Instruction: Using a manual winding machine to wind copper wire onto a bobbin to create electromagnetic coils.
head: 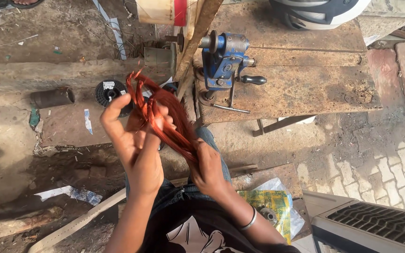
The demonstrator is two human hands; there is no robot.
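The bundle of copper wire (167,117) is in the middle of the frame, held up in the air between both hands. The left hand (134,140) grips its upper loops with the fingers partly spread, probably to keep the strands apart. The right hand (208,166) is closed around the lower end, which keeps the bundle tight. Behind them, in the upper middle, a blue hand-crank winder (223,58) is fixed on the rusty counter (305,89). A black spool (108,91) lies on the ground at the left.
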